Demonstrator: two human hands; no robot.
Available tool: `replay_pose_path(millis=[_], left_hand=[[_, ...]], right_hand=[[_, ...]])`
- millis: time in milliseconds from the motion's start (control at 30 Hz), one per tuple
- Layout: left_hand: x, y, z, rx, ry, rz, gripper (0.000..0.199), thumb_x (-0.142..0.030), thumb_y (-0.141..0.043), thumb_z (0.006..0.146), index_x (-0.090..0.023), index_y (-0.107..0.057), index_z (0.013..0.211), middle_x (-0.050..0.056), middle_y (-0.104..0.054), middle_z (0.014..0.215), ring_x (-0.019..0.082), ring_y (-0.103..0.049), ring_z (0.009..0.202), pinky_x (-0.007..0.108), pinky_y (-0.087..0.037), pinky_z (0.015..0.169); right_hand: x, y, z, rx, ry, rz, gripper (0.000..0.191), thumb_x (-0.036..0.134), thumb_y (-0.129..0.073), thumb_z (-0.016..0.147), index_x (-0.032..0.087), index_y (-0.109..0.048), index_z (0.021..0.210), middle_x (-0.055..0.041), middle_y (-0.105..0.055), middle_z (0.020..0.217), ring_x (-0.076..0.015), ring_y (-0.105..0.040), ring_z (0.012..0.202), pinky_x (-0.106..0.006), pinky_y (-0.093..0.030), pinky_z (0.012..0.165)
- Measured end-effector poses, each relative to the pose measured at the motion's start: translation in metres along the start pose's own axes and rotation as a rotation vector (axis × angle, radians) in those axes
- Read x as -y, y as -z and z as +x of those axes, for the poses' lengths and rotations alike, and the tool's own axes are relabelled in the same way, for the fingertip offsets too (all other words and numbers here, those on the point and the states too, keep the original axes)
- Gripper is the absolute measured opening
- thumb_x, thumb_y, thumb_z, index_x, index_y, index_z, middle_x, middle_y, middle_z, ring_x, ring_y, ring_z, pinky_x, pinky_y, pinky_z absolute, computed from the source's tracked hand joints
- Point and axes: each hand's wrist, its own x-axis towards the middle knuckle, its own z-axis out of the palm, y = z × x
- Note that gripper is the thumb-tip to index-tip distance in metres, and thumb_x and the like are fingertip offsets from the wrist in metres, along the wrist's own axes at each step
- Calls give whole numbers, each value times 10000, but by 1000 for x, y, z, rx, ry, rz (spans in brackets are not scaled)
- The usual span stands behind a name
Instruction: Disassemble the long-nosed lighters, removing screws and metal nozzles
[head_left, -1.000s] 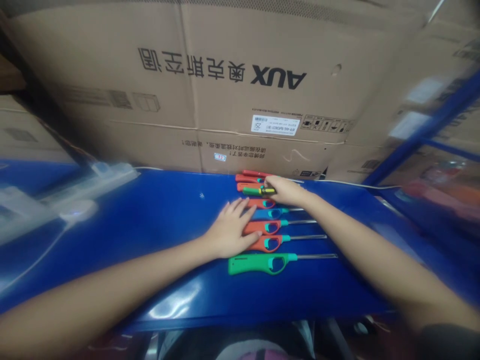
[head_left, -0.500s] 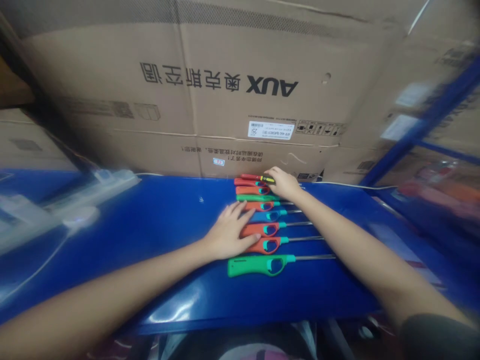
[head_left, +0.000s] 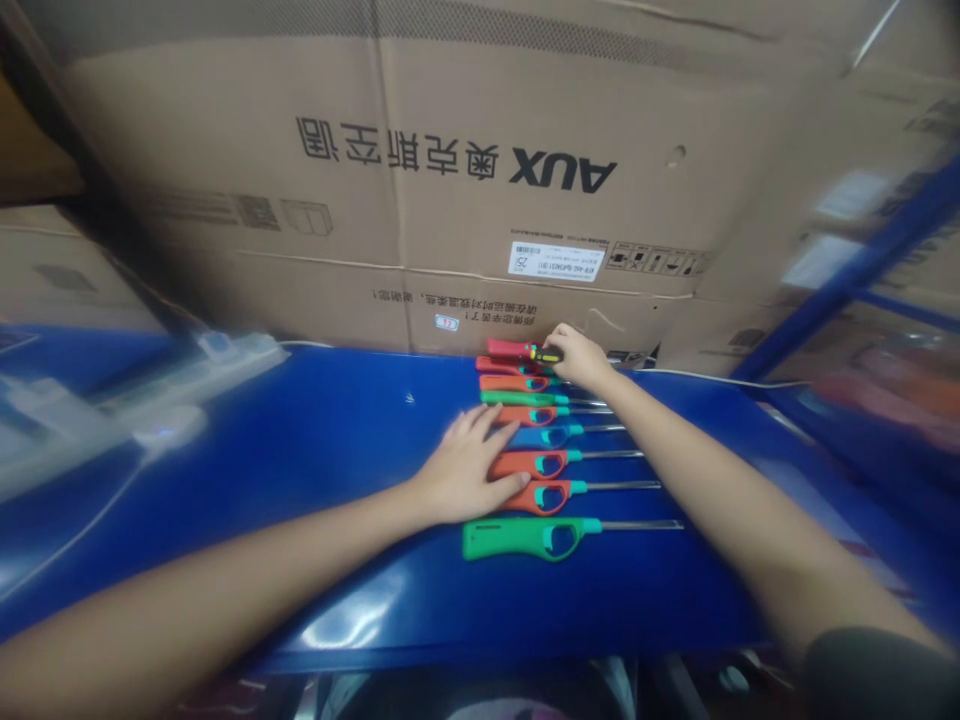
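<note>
A row of long-nosed gas lighters lies on the blue tabletop, their metal tubes pointing right. Spread flat, my left hand (head_left: 466, 470) rests over the handle ends of the blue lighter (head_left: 534, 437) and the orange lighter (head_left: 517, 464) beside it. The nearest one, a green lighter (head_left: 502, 538), lies apart from the hand. At the far end, my right hand (head_left: 581, 358) is closed around a black-and-yellow handled tool (head_left: 550, 354), perhaps a screwdriver. This handle overlaps a red lighter (head_left: 510, 348); whether the fingers also grip the lighter is hidden.
A large cardboard box (head_left: 450, 220) stands upright along the table's back edge. To the left lies a white power strip (head_left: 240, 355) with a plugged-in charger (head_left: 169, 428) and cable. A blue metal post (head_left: 840, 270) rises at the right, near blurred papers (head_left: 817, 510).
The red lighter at the far end has turned, showing a broader side. The whole view has shifted slightly; my left hand stays on the row and my right hand keeps its hold.
</note>
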Motion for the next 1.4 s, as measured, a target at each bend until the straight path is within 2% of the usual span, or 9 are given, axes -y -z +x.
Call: replay_pose_path(millis=[167,333,500,733,800,933,1100,1267,1400], left_hand=[[1,0,0,-7,-5,2,752,-673,-477,925,-250,-403,1542,124,-230,1667,384,-163,1536,608,-208,1223],[2,-1,0,-24,-21,-4,741,-673,-490,920,-254,-426,1527,123,-254,1659,387,-195,1525,619,-213,1217],[2,-1,0,-21,-11,-4,746,-671,-494,917,-251,-423,1529,123,-247,1662,392,-189,1526,618,-205,1219],[2,-1,-1,-16,-12,4,745,-662,-498,918,-245,-422,1531,124,-239,1664,393,-183,1528,615,-202,1222],[2,-1,0,-19,-14,0,747,-665,-500,917,-247,-422,1530,121,-239,1665,392,-180,1529,617,-205,1220],[2,0,0,-12,-7,0,753,-671,-499,914,-246,-421,1530,119,-235,1667,388,-179,1530,609,-206,1224],[1,0,0,-13,0,-12,744,-661,-517,908,-250,-432,1522,120,-241,1664,394,-184,1528,621,-202,1222],[2,0,0,-27,-9,-37,733,-647,-549,897,-252,-447,1506,125,-261,1656,394,-180,1530,636,-209,1216],[0,2,0,-7,-3,-18,734,-619,-557,902,-239,-432,1517,136,-248,1659,383,-169,1536,619,-191,1226]], right_hand=[[12,-9,-5,-27,15,-13,196,215,-590,838,234,-661,1020,-64,-597,1168,-203,-632,806,-311,-415,617],[21,-12,-6,-9,31,-8,203,177,-619,796,217,-636,995,-86,-590,1236,-214,-642,833,-320,-422,637],[22,-8,-5,25,8,10,128,251,-639,833,224,-602,952,-84,-690,1007,-259,-654,892,-319,-419,655],[21,-1,-9,-18,-23,76,507,364,-676,844,235,-463,1287,-89,-719,1085,-275,-684,875,-321,-443,663],[20,-1,-9,-26,-1,92,488,352,-679,845,245,-492,1282,-84,-720,1125,-281,-686,946,-329,-466,719],[17,-1,-7,-42,54,99,232,154,-577,843,233,-641,1052,-82,-718,1130,-275,-661,1047,-341,-473,823],[15,-4,-9,-72,105,142,248,117,-538,836,199,-678,1024,-97,-698,1108,-257,-646,1041,-340,-481,859],[13,-6,-16,-3,240,211,254,146,-596,833,219,-719,1043,-56,-681,1112,-207,-640,1017,-287,-478,853],[9,-4,-20,16,247,239,303,168,-631,819,222,-743,1095,-63,-625,1038,-200,-622,880,-294,-475,788]])
